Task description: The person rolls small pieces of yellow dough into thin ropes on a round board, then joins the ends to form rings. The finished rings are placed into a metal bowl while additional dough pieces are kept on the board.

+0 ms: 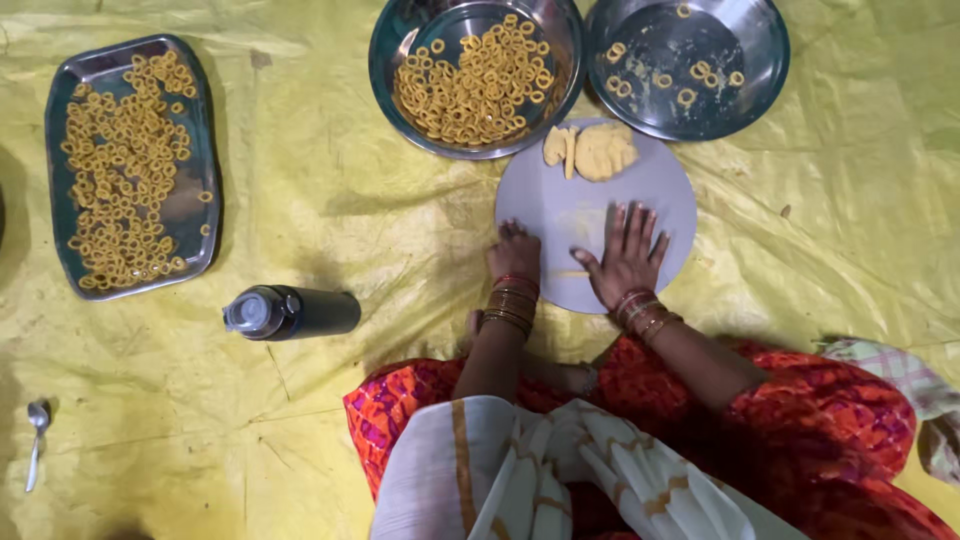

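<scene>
1. Right hand (630, 258) flat, fingers spread, palm pressing a thin pale dough strip (572, 273) on the round grey board (660, 190); left hand (514, 255) loosely curled, holding nothing, resting at the strip's other end.
2. Yellow dough lump (604, 151), one, plus two small pieces, just beyond the right hand's fingers, within reach.
3. Two round steel bowls (400, 50) of dough rings beyond both hands.
4. One rectangular steel tray (60, 110) of rings, one dark bottle (292, 312), one spoon (37, 438), all well left of the left hand on the yellow floor sheet (330, 210).
</scene>
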